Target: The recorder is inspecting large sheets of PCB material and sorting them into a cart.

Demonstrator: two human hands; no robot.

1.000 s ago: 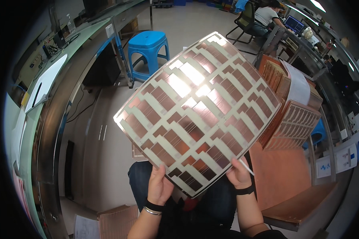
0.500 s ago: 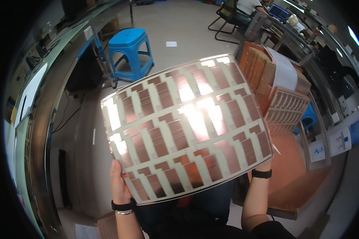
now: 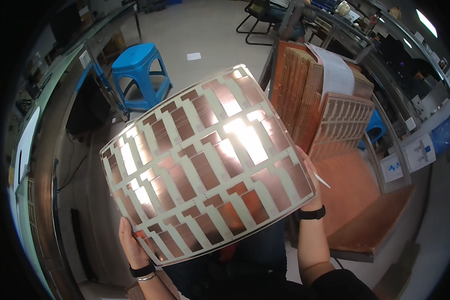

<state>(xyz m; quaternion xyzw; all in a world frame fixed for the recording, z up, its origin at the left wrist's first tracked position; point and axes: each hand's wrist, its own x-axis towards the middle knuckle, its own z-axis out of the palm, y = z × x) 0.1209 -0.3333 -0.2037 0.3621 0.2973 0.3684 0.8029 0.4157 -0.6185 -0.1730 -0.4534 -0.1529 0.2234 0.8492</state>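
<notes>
**Copper-patterned sheet held up in both hands**

Flexible sheet (image 3: 205, 165), cream with glossy copper rectangles in rows, is raised in front of the person, bowed, glare near centre. Left hand (image 3: 130, 245) grips the lower left corner; right hand (image 3: 310, 185) grips the right edge. Fingers mostly hidden behind the sheet. Stack of similar sheets (image 3: 330, 110) stands on the surface (image 3: 365, 220) to the right.

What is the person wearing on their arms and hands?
Both hands are bare, with no gloves. The left hand has a black band at the wrist, with a thin metal bangle right below it. The right hand has a black wristband too. The forearms are bare, and a dark sleeve starts near the right elbow.
</notes>
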